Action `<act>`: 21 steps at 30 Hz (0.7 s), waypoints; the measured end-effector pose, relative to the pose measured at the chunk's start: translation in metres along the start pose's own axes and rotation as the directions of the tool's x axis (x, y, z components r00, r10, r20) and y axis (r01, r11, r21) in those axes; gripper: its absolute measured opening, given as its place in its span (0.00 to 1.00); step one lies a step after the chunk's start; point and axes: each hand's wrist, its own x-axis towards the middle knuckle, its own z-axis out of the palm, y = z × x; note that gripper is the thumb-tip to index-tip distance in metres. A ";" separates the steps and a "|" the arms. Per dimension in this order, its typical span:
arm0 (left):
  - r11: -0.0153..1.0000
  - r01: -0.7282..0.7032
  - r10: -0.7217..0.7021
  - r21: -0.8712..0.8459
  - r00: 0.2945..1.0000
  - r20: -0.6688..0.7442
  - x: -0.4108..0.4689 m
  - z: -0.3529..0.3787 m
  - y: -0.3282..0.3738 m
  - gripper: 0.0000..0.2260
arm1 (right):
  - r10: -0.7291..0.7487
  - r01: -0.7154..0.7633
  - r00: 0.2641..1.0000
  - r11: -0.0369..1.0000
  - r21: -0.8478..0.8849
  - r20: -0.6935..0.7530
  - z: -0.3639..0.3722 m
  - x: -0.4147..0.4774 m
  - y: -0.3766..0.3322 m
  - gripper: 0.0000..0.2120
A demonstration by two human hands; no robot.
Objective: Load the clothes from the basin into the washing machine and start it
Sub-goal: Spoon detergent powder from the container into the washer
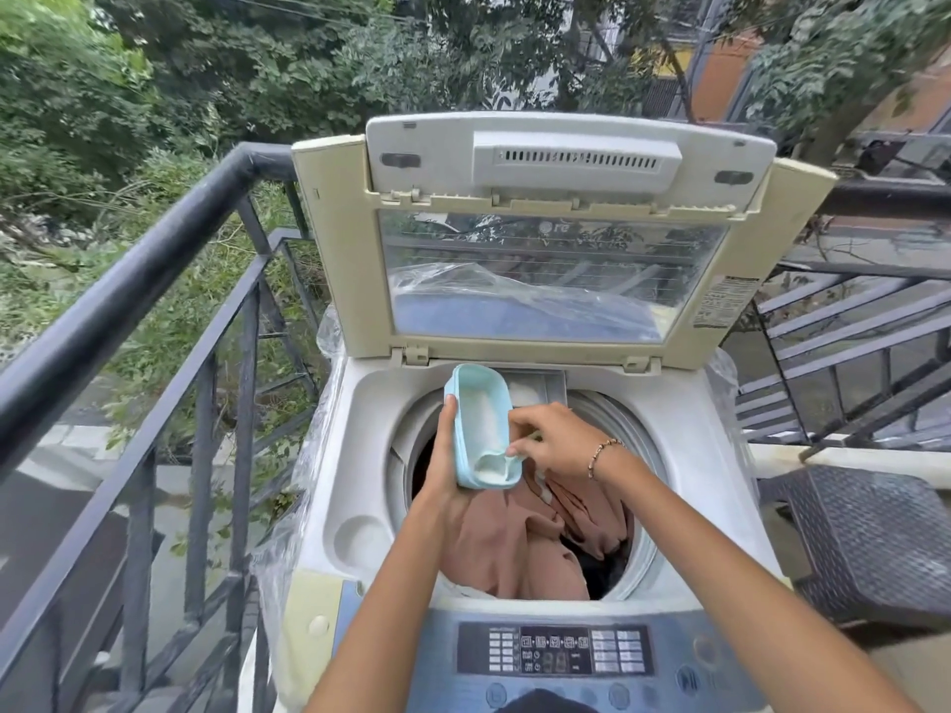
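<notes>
Control panel (556, 656) nearest, drum full of clothes (520, 548) behind it.
Above the drum's left rim the left hand (445, 458) grips a tub (483, 427), long axis running near to far; the right hand (553, 440) pinches a scoop (520, 450) inside it. The lid (556, 280) stands upright at the rear; a railing (154, 280) runs close along the left.

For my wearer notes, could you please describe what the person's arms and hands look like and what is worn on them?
Both forearms are bare, with no sleeves or gloves in view. The right hand has a thin beaded bracelet at the wrist, gold-toned with darker beads. The left hand shows no jewellery.
</notes>
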 end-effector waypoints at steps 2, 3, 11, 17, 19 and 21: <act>1.000 -0.010 0.010 0.002 0.999 -0.036 -0.002 0.001 -0.001 0.35 | 0.067 -0.072 0.997 0.988 0.134 0.041 0.002 0.001 0.005 0.10; 1.000 -0.018 0.018 -0.007 0.998 -0.063 -0.002 0.002 -0.001 0.36 | 0.100 -0.110 0.993 0.972 0.208 0.058 0.004 0.002 0.009 0.08; 0.994 -0.102 0.095 -0.033 0.982 -0.165 0.008 0.006 -0.005 0.37 | 0.300 -0.195 0.952 0.746 0.637 -0.059 0.004 0.007 0.021 0.08; 0.991 -0.095 0.071 -0.094 0.972 -0.225 0.011 0.002 -0.006 0.37 | 0.409 -0.148 0.822 0.825 0.545 -0.396 -0.015 0.026 0.034 0.12; 0.991 -0.094 0.071 -0.096 0.972 -0.225 0.012 0.000 -0.006 0.34 | 0.281 -0.126 0.791 0.944 0.305 -0.544 -0.015 0.030 0.039 0.09; 0.992 -0.089 0.066 -0.085 0.969 -0.237 0.013 -0.003 -0.007 0.33 | 0.042 -0.065 0.790 0.998 -0.014 -0.612 -0.012 0.032 0.041 0.05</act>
